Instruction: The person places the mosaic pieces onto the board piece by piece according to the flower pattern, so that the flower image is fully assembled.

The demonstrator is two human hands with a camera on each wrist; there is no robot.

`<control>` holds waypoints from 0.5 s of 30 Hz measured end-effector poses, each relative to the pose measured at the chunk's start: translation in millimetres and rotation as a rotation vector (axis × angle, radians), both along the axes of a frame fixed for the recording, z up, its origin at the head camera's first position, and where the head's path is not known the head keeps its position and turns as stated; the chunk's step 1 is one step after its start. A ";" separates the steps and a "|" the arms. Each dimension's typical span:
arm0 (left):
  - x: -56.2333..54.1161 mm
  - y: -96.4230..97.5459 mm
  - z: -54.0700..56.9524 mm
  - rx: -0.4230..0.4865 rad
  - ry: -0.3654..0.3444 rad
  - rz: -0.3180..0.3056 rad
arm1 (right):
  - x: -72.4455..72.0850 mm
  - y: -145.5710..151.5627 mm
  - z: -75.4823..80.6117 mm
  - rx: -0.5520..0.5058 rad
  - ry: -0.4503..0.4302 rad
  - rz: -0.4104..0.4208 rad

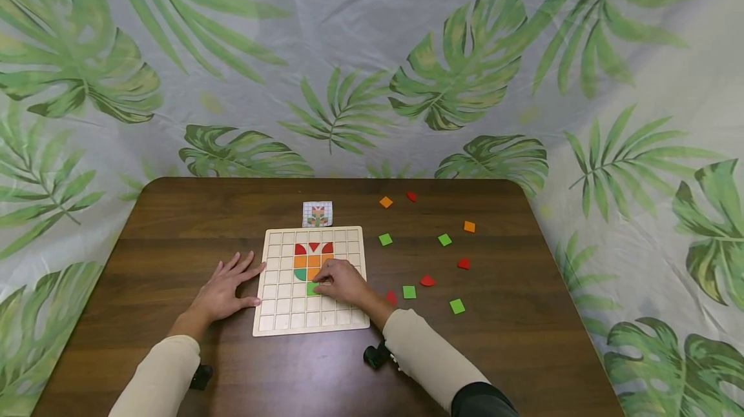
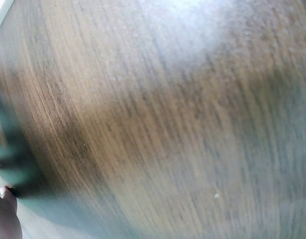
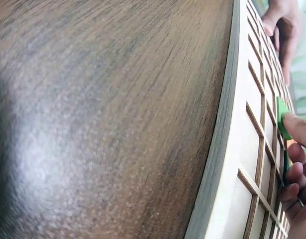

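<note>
A square wooden grid board (image 1: 281,310) lies on the table. On it, red pieces (image 1: 300,249) top orange squares (image 1: 300,261), with a dark green rounded piece (image 1: 299,274) below at the left. My right hand (image 1: 344,283) is over the board's middle and pinches a light green square tile (image 1: 312,288), which looks tilted in the right wrist view. The fingers hide part of the pattern. Spread beside the board's left edge, my left hand (image 1: 223,289) rests with thumb and fingertips at the rim. Only a bit of a hand (image 2: 7,214) shows in the left wrist view.
Behind the board lies a small printed card (image 1: 317,214) with a gridded coloured pattern. Loose tiles are scattered to the right: several green squares (image 1: 409,292), several red pieces (image 1: 427,281) and two orange squares (image 1: 469,226). A leaf-printed cloth (image 1: 349,49) hangs behind the brown table (image 1: 192,223).
</note>
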State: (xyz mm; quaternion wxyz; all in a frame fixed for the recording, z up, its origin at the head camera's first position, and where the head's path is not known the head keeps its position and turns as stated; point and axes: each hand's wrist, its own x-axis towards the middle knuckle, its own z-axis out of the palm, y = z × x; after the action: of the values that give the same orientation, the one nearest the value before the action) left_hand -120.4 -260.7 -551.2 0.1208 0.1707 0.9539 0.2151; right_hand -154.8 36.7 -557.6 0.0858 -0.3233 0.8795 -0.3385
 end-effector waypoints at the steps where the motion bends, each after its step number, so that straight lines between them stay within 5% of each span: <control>1: 0.0 0.0 0.0 -0.002 0.001 0.001 | -0.2 0.1 0.0 -0.002 0.000 -0.001; 15: 0.3 -0.3 -1.5 0.004 0.009 -0.007 | -4.5 4.5 -2.1 -0.072 -0.034 -0.023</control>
State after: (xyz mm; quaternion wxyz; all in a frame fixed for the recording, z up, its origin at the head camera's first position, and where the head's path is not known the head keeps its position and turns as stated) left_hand -120.1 -261.0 -552.7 0.1169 0.1753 0.9534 0.2158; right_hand -159.2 41.2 -559.7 0.0849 -0.3102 0.8688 -0.3764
